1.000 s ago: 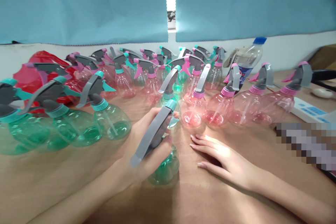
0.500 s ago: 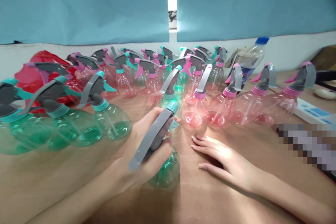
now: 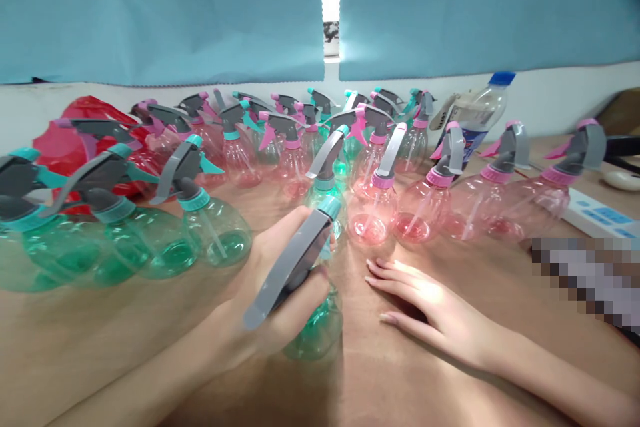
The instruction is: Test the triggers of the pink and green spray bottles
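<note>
Though partly hidden by the left hand (image 3: pixel 280 280), recognisable as a green spray bottle (image 3: pixel 320 333), roughly upright on the bench (image 3: pixel 370 387), nearer than the other green bottles (image 3: pixel 225 240) and the pink bottles (image 3: pixel 373 223). Held in a closed grip, with fingers curled around what seems to be the neck, just under the grey spray head (image 3: pixel 295 267); teal nozzle (image 3: pixel 329 206) aimed away. Beside the bottle, palm down and holding nothing: the right hand (image 3: pixel 430 300), with fingers slightly parted.

Likely light, judging by the thin, clear plastic; impossible to tell how much liquid, if any, inside. Probably smooth and a little slippery at the round belly, apt to flex under a hard squeeze rather than crack. Stiffer, by the look of it, up at the head. Best taken around the neck, low enough to spare the trigger and the long grey lever. Avoid lifting by the nozzle: liable to tip or twist, given a head jutting out so far.
</note>
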`<state>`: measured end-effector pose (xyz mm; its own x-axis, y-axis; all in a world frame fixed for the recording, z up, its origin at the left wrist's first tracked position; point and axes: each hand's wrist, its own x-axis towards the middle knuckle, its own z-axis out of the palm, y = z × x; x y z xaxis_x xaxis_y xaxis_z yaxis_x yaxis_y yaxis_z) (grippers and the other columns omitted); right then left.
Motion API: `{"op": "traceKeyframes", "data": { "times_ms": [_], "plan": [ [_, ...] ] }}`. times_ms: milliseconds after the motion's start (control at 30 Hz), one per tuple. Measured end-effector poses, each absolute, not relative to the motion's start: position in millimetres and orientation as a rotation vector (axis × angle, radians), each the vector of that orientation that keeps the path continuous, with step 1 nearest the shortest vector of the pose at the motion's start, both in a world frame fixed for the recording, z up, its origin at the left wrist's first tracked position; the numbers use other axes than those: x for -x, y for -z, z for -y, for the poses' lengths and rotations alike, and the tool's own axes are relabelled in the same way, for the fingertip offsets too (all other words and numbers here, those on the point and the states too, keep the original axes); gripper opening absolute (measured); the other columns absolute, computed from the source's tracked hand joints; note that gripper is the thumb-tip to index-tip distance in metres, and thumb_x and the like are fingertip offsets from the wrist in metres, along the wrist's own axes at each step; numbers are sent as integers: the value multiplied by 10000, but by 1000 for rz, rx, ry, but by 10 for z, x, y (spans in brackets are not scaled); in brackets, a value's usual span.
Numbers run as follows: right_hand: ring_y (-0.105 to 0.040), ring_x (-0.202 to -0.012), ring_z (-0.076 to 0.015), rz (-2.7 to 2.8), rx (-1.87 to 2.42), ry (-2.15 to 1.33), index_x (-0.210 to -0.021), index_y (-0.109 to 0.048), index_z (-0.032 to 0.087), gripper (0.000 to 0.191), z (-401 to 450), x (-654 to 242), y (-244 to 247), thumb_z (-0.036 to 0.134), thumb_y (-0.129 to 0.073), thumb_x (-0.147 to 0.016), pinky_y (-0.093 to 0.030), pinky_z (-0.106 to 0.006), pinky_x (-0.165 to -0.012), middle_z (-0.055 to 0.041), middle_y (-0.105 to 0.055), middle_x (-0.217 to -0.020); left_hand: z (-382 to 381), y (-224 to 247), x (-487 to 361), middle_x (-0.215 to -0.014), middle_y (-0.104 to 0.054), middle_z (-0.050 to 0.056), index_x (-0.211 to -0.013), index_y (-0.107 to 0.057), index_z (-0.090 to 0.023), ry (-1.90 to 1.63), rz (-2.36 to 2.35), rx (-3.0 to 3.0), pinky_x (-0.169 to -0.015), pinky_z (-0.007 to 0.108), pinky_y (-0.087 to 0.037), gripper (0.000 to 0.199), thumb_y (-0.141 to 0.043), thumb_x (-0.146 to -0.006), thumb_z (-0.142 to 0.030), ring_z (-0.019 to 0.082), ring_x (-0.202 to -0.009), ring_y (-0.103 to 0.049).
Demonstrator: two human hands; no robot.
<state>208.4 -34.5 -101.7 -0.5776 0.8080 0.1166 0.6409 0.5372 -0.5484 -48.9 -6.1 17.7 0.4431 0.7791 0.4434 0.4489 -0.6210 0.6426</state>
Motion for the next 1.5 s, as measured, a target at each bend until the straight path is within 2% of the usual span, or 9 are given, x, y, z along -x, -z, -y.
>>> {"op": "traceKeyframes", "data": {
  "times_ms": [100, 267, 767, 1033, 1200, 1500],
  "plan": [
    [-368, -1395, -268, 2416, 1179, -649, -1406, -478, 252, 494, 346, -2085, 1024, 444, -512, -952, -327, -475, -1148, -68, -450, -1489, 49, -167, 481, -656, -351, -54, -742, -363, -234, -1007, -981, -2192, -498, 274, -323, 117, -468, -759, -185, 122, -534, -345],
    [-377, -1390, -269, 2406, 1172, -649, -1410, -474, 258, 496, 349, -2090, 1024, 437, -519, -950, -326, -478, -1148, -67, -461, -1482, 55, -118, 459, -671, -378, -58, -906, -449, -222, -1065, -981, -2166, -524, 270, -359, 141, -470, -780, -164, 121, -532, -353],
    [-369, -1395, -258, 2413, 1180, -646, -1396, -490, 237, 493, 343, -2071, 991, 455, -500, -955, -321, -467, -1154, -72, -463, -1480, 78, -68, 448, -658, -349, -66, -900, -458, -250, -1118, -1000, -2091, -507, 273, -343, 178, -500, -751, -160, 133, -528, -344],
    [-377, -1390, -272, 2386, 1171, -676, -1403, -485, 252, 499, 344, -2077, 991, 453, -517, -947, -325, -482, -1147, -74, -460, -1482, 95, -85, 441, -676, -363, -64, -930, -463, -253, -1100, -1041, -2061, -519, 273, -350, 192, -493, -760, -169, 131, -530, -395],
    [-382, -1387, -276, 2396, 1155, -649, -1409, -476, 256, 496, 344, -2082, 1005, 442, -516, -951, -327, -491, -1145, -78, -469, -1474, 107, -116, 432, -691, -381, -54, -918, -455, -240, -1099, -1063, -2089, -569, 289, -370, 175, -495, -765, -166, 148, -597, -464],
    [-380, -1388, -275, 2395, 1163, -668, -1410, -474, 265, 491, 346, -2079, 995, 438, -516, -952, -315, -495, -1151, -67, -463, -1480, 92, -91, 440, -671, -383, -58, -927, -462, -231, -1114, -1044, -2121, -568, 304, -387, 184, -498, -757, -172, 149, -563, -431]
  ]
}}
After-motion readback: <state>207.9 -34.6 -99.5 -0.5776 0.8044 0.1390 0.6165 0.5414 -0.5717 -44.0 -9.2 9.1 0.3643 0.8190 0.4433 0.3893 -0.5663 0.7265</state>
